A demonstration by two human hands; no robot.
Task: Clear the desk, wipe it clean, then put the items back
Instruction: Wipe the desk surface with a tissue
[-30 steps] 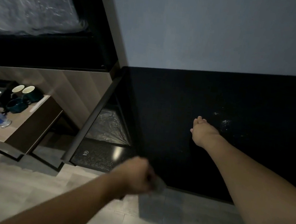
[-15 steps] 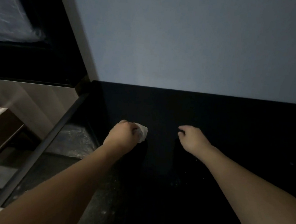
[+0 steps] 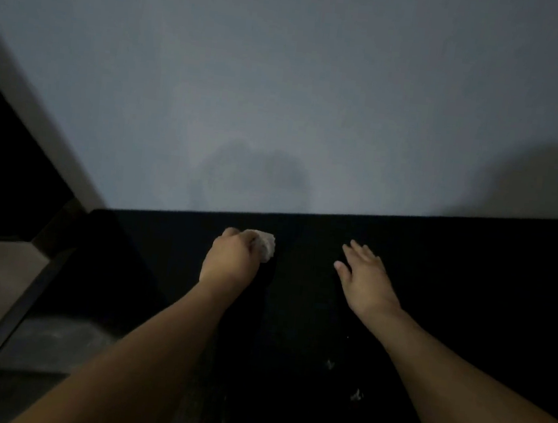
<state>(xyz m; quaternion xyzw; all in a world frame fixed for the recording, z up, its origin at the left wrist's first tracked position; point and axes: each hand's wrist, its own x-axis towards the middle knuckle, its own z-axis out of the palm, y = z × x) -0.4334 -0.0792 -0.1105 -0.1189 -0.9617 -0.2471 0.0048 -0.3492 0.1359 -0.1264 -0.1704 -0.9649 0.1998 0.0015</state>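
Wiping the black desk top (image 3: 468, 300), I keep my left hand (image 3: 231, 261) fisted around the crumpled tissue (image 3: 265, 244) and my flat, empty right hand (image 3: 365, 279) braced beside it.

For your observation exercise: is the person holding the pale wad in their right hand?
No, the left hand grips the pale wad on the black desk, while the right hand lies open-fingered beside it.

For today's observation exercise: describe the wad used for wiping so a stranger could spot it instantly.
Start at the black desk below the grey wall. Near its back edge, the left hand grips a crumpled wad. It is the only pale thing there; the right hand holds nothing.
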